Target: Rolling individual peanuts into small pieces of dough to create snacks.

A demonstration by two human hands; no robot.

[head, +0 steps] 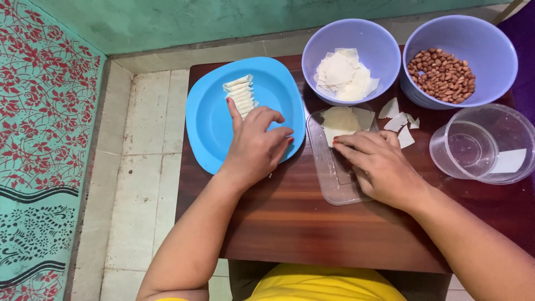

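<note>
Head view, left hand (257,146) on blue plate (214,120), right hand (374,163) on clear lid (333,184)

Bowls, tub and scraps on a low wooden table

A lilac bowl (460,58) of brown peanuts (442,75) sits far right; left of it, a second lilac bowl (351,58) holds white wrapper squares (344,75). A clear round tub (484,145) stands near right. Torn white scraps (400,121) lie between them on the wooden table (290,223). Pale floor tiles (139,167) lie left.

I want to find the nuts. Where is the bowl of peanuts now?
In the head view, the bowl of peanuts stands at the table's far right, beside the bowl of wrappers.
</note>
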